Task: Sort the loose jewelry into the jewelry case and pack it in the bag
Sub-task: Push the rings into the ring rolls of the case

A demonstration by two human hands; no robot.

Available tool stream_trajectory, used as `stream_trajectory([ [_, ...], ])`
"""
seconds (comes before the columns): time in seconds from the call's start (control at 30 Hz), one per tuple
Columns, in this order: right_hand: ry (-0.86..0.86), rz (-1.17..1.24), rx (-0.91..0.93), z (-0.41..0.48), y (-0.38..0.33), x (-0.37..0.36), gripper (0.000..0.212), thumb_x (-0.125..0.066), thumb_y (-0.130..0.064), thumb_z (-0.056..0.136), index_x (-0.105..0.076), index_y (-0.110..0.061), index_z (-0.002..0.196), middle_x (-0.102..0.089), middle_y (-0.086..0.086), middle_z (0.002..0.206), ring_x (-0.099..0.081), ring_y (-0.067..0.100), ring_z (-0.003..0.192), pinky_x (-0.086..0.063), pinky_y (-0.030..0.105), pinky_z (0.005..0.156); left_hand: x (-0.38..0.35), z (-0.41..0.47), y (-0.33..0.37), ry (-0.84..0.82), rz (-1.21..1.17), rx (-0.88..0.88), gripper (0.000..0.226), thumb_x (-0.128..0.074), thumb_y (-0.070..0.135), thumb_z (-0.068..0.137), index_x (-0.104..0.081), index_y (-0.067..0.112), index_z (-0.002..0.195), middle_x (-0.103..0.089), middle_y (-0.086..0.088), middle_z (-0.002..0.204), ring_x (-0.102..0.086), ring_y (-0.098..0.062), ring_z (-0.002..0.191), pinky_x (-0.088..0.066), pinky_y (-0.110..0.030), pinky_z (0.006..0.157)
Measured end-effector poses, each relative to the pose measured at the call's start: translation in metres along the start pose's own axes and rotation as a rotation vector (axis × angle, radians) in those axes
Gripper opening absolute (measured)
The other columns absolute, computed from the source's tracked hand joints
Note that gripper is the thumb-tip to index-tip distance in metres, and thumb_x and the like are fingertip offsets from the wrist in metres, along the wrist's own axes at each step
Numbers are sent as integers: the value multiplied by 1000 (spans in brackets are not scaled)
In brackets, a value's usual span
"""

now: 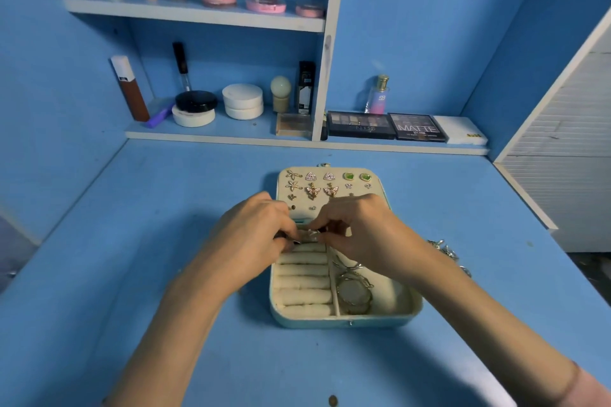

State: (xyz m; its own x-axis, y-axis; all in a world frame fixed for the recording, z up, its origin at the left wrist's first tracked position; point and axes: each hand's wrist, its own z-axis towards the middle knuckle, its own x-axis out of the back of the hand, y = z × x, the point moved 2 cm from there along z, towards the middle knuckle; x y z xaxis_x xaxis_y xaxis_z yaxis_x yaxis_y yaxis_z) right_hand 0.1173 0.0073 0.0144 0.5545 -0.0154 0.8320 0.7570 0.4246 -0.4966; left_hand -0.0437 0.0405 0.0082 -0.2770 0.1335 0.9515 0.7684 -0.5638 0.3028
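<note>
Left hand (254,231) and right hand (360,225) pinch a silver piece (311,235) between their fingers (330,238). The rolls (304,281), lying left-right, sit just beneath it in the case (410,307).

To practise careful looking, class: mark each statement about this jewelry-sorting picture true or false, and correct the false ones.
1. The jewelry case lies open on the blue table. True.
2. The lid panel is bare. False: rows of earrings are pinned on it.
3. The left hand and the right hand pinch a small silvery piece at the far end of the ring rolls. True.
4. The compartment to the right of the ring rolls is empty. False: gold-coloured bracelets lie in it.
5. Some loose jewelry lies on the table to the right of the case. True.
</note>
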Motion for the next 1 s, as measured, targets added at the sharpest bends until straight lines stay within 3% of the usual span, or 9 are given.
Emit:
stream_trajectory([
  [0.2,-41,-11,57,0,0,-4,13,-69,-2,73,-74,-8,83,-67,-3,73,-45,-9,64,-34,0,67,-1,1,-1,1,-5,-7,18,-65,26,89,-75,31,103,-59,15,93,-41,-8,92,-41,-31,85],
  [0.4,-112,-52,11,3,-1,-3,14,-68,-3,78,-75,-10,89,-71,2,83,-52,6,71,-46,24,71,-1,1,-2,-1,-35,-14,18,-67,23,88,-75,32,101,-62,13,96,-43,-9,91,-42,-33,85],
  [0.47,-125,-49,11,6,0,-2,16,-67,-3,79,-75,-10,90,-71,3,85,-51,7,71,-47,27,72,-1,1,-3,-5,-31,-20,18,-66,23,88,-75,32,101,-63,12,97,-45,-11,94,-42,-35,86],
  [0.63,-157,-62,53,5,0,-2,16,-65,-6,82,-76,-11,93,-64,3,83,-51,10,72,-41,19,69,-1,1,-4,-10,-10,-39,16,-64,26,90,-75,31,101,-61,12,97,-46,-11,96,-43,-37,86],
  [0.83,-131,-6,-8,6,3,-2,20,-65,-4,81,-74,-13,97,-67,-2,86,-48,-5,65,-39,7,69,-2,0,-3,41,-59,-32,12,-65,26,89,-73,28,97,-51,18,80,-44,-7,90,-42,-31,83],
  [0.93,-124,10,4,6,4,-4,19,-68,-5,80,-75,-14,94,-56,-10,78,-48,-7,65,-37,6,68,-3,-1,-4,72,-107,-7,13,-69,25,86,-71,30,97,-61,12,89,-52,-9,94,-44,-29,81],
  [1.0,-134,7,7,8,5,-3,18,-69,-4,80,-75,-15,93,-52,-13,76,-48,-8,64,-36,4,68,-3,-2,-5,80,-108,-10,14,-69,25,86,-72,29,99,-58,15,85,-50,-7,91,-43,-28,80],
])
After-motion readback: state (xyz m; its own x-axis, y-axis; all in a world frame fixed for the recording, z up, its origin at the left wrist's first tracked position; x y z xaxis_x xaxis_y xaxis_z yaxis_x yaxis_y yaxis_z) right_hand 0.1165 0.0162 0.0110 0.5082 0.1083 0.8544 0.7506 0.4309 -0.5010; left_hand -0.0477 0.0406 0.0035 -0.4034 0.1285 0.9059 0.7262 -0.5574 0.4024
